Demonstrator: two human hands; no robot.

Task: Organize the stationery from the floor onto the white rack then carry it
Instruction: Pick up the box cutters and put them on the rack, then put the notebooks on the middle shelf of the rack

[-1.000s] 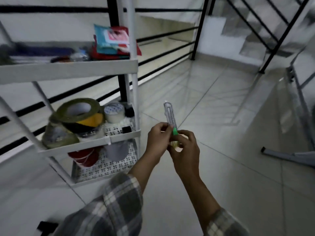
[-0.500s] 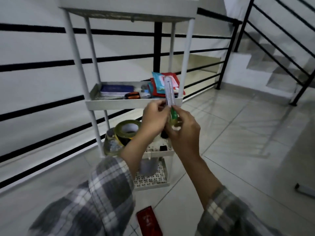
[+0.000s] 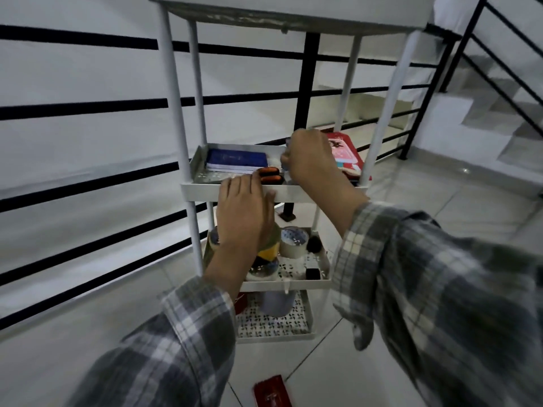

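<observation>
White rack point(image 3: 293, 194) with stationery, seen from the head camera. The right hand point(image 3: 311, 163) hangs over the second shelf with its fingers curled downward. A pale sliver point(image 3: 284, 161) shows at the fingertips, but whether the fingers grasp it cannot be told, since the back of the hand hides them. The left hand point(image 3: 244, 212) lies with straight, closed fingers on the front rim of the same shelf and grasps nothing.

Just beyond the left fingertips lie orange-and-black handles point(image 3: 269, 175). Farther behind them, toward the left of the shelf, is a blue notebook point(image 3: 238, 159). A red pouch point(image 3: 345, 155) with a printed cover lies to the right of the right hand's knuckles, at the shelf's right end.

On the tier below the left palm is a white tape roll point(image 3: 293, 242). Beside it, partly hidden by the left wrist, is a yellow-and-black tape roll point(image 3: 268, 254). A small black block point(image 3: 313, 273) sits near that tier's front edge.

A red packet point(image 3: 271, 392) lies on the tiled floor point(image 3: 338, 362) below both forearms, apart from the rack. Plaid sleeves point(image 3: 426, 274) cover both arms. A black railing point(image 3: 88, 42) runs behind the rack, and a staircase point(image 3: 499, 113) rises well beyond the right hand.
</observation>
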